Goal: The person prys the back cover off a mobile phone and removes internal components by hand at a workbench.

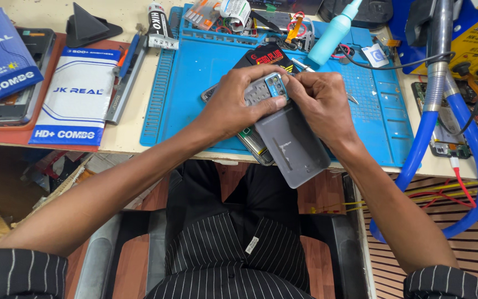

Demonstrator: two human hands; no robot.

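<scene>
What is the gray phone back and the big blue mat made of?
The gray phone back, held by the left hand and right hand, looks like matte plastic: smooth, dull, thin. The blue mat looks like soft silicone rubber: even colour, moulded ridges and little trays. Neither is certain from looks alone.

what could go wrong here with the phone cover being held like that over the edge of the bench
The grey back cover and the opened phone under it hang partly past the edge of the blue mat, above the lap; a slip of the left hand might drop them. The right hand presses near the camera block, so a thumb may smudge or strain it. The tweezers lie close under that wrist.
</scene>
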